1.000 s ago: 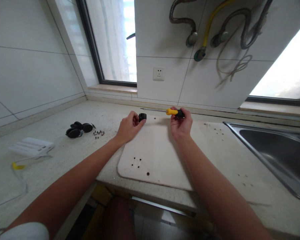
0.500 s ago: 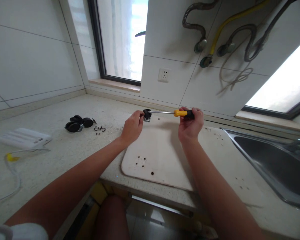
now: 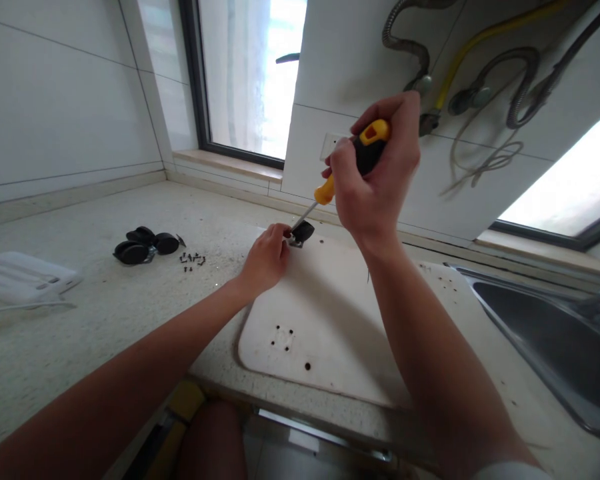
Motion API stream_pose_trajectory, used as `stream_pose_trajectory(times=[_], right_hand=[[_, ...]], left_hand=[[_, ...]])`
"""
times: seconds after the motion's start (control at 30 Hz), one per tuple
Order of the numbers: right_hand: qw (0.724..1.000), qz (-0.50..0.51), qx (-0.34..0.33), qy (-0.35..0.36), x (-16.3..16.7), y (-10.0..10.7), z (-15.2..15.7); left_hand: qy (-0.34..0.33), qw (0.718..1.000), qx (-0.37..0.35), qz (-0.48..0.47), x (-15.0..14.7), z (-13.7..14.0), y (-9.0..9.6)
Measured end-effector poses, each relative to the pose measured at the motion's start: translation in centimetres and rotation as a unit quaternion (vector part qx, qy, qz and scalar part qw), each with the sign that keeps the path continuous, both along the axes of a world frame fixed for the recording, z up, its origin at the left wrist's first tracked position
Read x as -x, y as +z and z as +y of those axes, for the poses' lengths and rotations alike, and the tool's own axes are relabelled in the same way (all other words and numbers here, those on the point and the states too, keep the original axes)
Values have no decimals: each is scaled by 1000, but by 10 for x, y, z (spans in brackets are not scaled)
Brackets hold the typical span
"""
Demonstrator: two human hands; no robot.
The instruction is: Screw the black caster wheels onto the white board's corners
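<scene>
My right hand (image 3: 380,173) is closed round the yellow and black handle of a screwdriver (image 3: 324,192), raised in front of the wall. Its metal shaft slants down to the left, and the tip meets a black caster wheel (image 3: 303,231) with a metal plate. Fingers of my left hand (image 3: 267,259) pinch that caster at the far left corner of a pale board (image 3: 325,313). Whether the tip sits in a screw is too small to tell. Dark holes dot the board's near left corner. More black casters (image 3: 145,245) lie to the left, beside a scatter of small dark screws (image 3: 193,260).
A white box-like device (image 3: 27,277) with a cable lies on the speckled countertop (image 3: 130,320) at the left. To the right is a steel sink (image 3: 550,340). Hoses and a yellow pipe (image 3: 480,40) hang on the tiled wall behind.
My right hand has risen and tipped the screwdriver from nearly level to a steep slant. The caster has turned in my left hand. The view has shifted slightly.
</scene>
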State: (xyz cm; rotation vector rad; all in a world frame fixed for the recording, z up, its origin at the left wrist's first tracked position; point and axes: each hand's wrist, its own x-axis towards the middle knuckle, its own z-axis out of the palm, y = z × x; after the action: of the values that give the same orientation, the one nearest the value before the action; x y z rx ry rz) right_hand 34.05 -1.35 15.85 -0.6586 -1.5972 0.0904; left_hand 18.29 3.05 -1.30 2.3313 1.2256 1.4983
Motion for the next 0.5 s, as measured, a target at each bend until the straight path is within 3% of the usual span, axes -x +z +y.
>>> stream_pose_trajectory(times=[0.13, 0.5], right_hand=[[993, -68, -70, -71, 3, -14, 1], [979, -167, -66, -97, 8, -31, 16]], left_hand=[[1, 1000, 6, -3, 1, -1, 0], [2, 1000, -1, 3, 2, -2, 2]])
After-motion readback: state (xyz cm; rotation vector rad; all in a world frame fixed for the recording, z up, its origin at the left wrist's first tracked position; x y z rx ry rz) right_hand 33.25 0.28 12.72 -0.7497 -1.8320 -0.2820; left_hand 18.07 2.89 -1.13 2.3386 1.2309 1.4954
